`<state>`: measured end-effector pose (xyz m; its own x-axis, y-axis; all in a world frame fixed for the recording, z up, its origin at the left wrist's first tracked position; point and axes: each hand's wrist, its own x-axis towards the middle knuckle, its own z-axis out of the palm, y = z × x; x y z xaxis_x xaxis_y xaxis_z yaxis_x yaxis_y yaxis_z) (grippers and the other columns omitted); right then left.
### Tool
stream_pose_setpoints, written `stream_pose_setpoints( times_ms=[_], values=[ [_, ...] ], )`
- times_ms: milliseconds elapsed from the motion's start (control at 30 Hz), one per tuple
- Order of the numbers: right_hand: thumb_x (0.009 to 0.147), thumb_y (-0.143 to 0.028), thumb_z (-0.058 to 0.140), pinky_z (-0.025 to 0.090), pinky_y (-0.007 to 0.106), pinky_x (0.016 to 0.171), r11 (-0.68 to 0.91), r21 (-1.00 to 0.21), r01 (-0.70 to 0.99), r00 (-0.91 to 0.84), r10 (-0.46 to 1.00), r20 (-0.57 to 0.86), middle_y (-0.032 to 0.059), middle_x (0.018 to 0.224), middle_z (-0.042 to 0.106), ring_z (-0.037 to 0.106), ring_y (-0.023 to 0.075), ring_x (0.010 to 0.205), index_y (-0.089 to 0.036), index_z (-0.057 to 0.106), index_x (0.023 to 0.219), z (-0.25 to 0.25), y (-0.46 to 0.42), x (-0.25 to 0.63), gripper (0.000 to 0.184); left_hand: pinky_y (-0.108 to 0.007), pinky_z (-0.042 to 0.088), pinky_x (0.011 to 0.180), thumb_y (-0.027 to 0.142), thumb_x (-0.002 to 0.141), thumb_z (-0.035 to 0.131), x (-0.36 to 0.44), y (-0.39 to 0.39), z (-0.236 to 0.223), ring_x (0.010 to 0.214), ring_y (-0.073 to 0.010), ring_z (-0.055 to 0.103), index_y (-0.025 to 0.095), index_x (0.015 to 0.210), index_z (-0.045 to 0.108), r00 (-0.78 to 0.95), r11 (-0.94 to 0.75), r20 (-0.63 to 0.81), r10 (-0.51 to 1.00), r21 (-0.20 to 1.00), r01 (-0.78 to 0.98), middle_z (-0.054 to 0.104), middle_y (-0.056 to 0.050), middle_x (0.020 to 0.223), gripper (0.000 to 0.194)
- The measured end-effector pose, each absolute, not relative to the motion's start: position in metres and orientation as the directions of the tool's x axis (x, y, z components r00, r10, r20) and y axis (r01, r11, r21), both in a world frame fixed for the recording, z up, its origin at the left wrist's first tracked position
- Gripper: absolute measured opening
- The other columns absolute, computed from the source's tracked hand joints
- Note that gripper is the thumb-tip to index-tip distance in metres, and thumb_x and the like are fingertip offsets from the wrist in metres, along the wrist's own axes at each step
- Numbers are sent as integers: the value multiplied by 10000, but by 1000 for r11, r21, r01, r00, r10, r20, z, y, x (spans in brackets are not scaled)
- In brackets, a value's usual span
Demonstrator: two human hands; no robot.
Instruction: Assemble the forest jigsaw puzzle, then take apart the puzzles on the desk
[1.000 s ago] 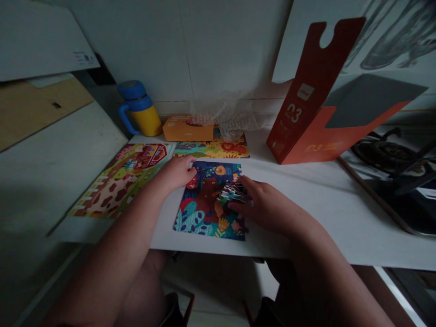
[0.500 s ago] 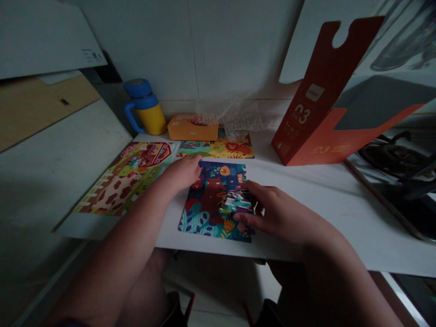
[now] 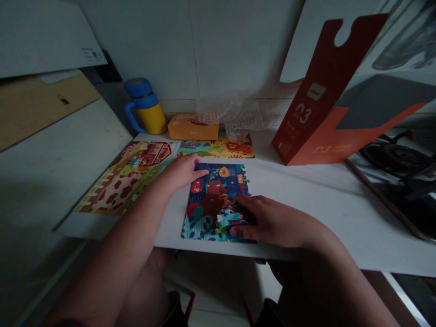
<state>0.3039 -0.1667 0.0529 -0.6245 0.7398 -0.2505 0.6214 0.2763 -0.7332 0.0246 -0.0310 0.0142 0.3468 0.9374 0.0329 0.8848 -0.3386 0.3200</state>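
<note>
A dark blue jigsaw puzzle (image 3: 211, 200) with a brown bear on it lies on the white tabletop in front of me. My left hand (image 3: 185, 170) rests at its upper left corner, the thumb stretched out on the picture and apart from the fingers. Over the lower right part of the puzzle, my right hand (image 3: 260, 218) is closed on a small stack of puzzle pieces (image 3: 229, 221), teal and purple on the visible faces. The fingers and the stack hide that part of the picture.
A farm puzzle (image 3: 119, 186) with a cow lies left, and a lion puzzle (image 3: 218, 149) behind. An orange box (image 3: 192, 128), crumpled clear plastic (image 3: 236, 122) and a blue-yellow flask (image 3: 148, 109) stand along the wall. Right are a tall orange carton (image 3: 313, 136) and a stove (image 3: 402, 181).
My right hand has moved slightly towards me with the pieces. My left thumb has stretched out onto the puzzle's corner. The puzzle has turned and shifted a little towards me.
</note>
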Motion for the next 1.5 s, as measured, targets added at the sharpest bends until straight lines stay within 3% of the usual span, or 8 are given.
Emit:
stream_pose_setpoints(
  times_ms=[200, 500, 700, 833, 933, 1033, 1200, 1500],
  values=[
    [941, -615, 672, 523, 354, 864, 270, -725, 633, -616, 743, -261, 132, 1241, 740, 691, 269, 1024, -206, 629, 1378, 54, -167, 303, 601, -333, 491, 797, 476, 801, 833, 21, -25, 5, 973, -250, 667, 215, 1087, 632, 336, -355, 118, 934, 399, 846, 697, -84, 1138, 436],
    [944, -575, 685, 519, 351, 835, 285, -735, 616, -623, 747, -233, 121, 1204, 745, 689, 250, 973, -208, 640, 1341, 54, -168, 304, 542, -326, 490, 784, 314, 779, 862, 27, -28, 7, 939, -235, 690, 246, 1104, 640, 359, -392, 165, 919, 499, 773, 751, -35, 1046, 399],
    [937, -634, 666, 507, 357, 794, 293, -707, 643, -613, 750, -247, 119, 1146, 744, 683, 252, 930, -203, 643, 1288, 52, -168, 304, 556, -321, 455, 730, 374, 861, 774, 26, -30, 18, 811, -215, 666, 230, 920, 738, 406, -455, 207, 890, 427, 781, 764, -22, 906, 160],
    [937, -617, 675, 515, 355, 831, 291, -722, 627, -616, 753, -231, 124, 1192, 743, 691, 254, 973, -209, 642, 1321, 50, -168, 305, 561, -297, 426, 659, 455, 894, 729, 34, -34, 20, 720, -182, 630, 215, 914, 739, 329, -391, 213, 920, 553, 736, 749, 0, 842, 242],
    [935, -616, 681, 518, 356, 839, 295, -720, 628, -615, 755, -227, 130, 1245, 734, 695, 263, 1013, -221, 633, 1359, 49, -168, 305, 581, -295, 455, 672, 449, 895, 735, 44, -35, 14, 749, -187, 644, 208, 931, 740, 411, -398, 136, 901, 633, 664, 747, -4, 864, 244],
    [940, -611, 679, 516, 354, 836, 297, -735, 609, -631, 744, -222, 121, 1217, 742, 697, 255, 991, -216, 633, 1343, 49, -168, 304, 566, -338, 516, 814, 368, 873, 776, 52, -34, 4, 918, -229, 679, 205, 981, 742, 478, -469, 152, 865, 583, 663, 748, -50, 990, 198],
    [929, -596, 696, 515, 341, 799, 296, -743, 600, -629, 748, -210, 109, 1160, 756, 694, 245, 944, -216, 654, 1301, 51, -168, 304, 533, -413, 494, 1068, 364, 835, 842, 50, -29, -7, 1196, -269, 628, 209, 1200, 691, 458, -531, 269, 847, 472, 704, 665, -99, 1233, 424],
    [934, -574, 703, 519, 336, 846, 296, -759, 581, -639, 743, -200, 106, 1199, 747, 696, 241, 978, -220, 639, 1318, 51, -167, 304, 526, -395, 493, 1081, 398, 807, 868, 48, -21, -8, 1154, -245, 639, 205, 1083, 724, 460, -509, 229, 858, 503, 699, 636, -76, 1175, 366]
  ],
)
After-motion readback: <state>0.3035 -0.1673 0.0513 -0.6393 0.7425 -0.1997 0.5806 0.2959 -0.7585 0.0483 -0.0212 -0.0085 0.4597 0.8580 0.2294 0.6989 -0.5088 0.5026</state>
